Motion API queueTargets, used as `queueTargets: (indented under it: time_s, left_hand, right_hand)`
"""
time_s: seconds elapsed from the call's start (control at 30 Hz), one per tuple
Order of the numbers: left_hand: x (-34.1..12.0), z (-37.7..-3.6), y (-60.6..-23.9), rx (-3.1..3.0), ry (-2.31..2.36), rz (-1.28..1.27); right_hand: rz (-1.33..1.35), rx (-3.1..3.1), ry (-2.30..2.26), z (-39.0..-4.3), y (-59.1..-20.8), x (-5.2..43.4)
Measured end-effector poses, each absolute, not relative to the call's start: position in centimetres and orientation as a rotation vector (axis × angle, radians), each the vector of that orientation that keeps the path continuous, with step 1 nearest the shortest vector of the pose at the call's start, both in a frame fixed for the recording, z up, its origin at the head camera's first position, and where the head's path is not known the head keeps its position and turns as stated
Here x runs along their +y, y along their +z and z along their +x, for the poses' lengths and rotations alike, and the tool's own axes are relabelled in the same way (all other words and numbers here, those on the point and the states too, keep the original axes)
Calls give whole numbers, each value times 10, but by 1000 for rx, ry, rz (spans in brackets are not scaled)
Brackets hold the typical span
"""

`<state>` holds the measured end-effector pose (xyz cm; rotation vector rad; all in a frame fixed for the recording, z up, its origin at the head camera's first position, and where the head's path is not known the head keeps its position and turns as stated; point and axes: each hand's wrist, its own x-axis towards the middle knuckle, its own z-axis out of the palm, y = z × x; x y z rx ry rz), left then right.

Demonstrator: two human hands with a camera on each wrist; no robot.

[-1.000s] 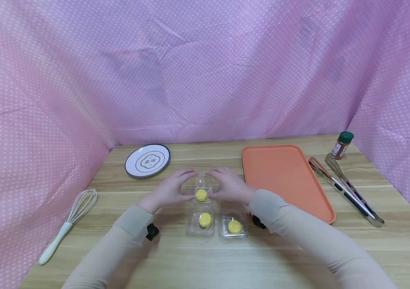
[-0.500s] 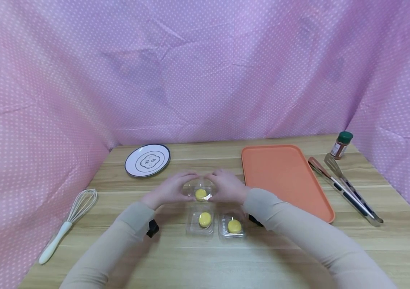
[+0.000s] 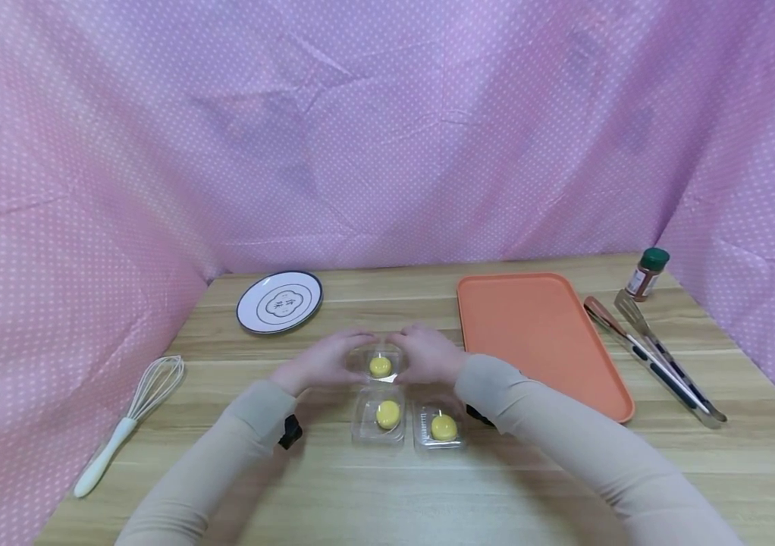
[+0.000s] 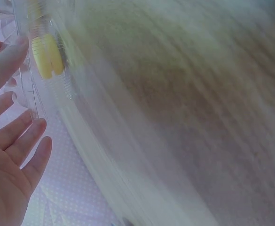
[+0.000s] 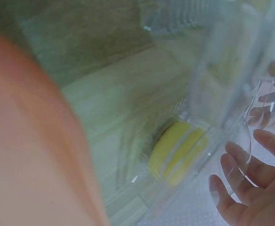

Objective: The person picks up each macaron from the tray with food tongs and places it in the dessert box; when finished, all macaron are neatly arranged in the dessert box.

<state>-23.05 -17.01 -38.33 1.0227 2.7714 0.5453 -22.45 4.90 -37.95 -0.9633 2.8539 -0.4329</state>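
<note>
Clear plastic case (image 3: pixel 381 362) with a yellow macaron (image 3: pixel 380 366) sits mid-table (image 3: pixel 360 485); left hand (image 3: pixel 322 362) and right hand (image 3: pixel 426 356) cup its sides, fingers curled, steadying it

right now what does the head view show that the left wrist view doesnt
Only the head view shows the plate, whisk, orange tray, tongs, spice jar, the right hand and two more clear boxes nearer the person. Only the left wrist view shows, blurred, the left hand's fingers against the box wall. Both show the left hand at the clear box holding a yellow macaron.
</note>
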Motion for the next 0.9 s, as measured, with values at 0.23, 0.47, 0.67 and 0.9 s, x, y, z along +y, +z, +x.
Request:
queueTargets:
  time_s: [0.23, 0.47, 0.67, 0.9]
  left_hand:
    - [-167, -231, -381, 2757, 575, 968]
    - [-166, -231, -384, 2757, 581, 959]
    - [-165, -233, -386, 2773, 574, 1021]
    - [-163, -236, -386, 2774, 540, 964]
  right_hand:
    - [-918, 2826, -464, -225, -376, 49]
    - [-954, 2797, -477, -225, -377, 48]
    - [-921, 2795, -485, -224, -378, 46]
    - [-862, 2769, -527, -224, -379, 45]
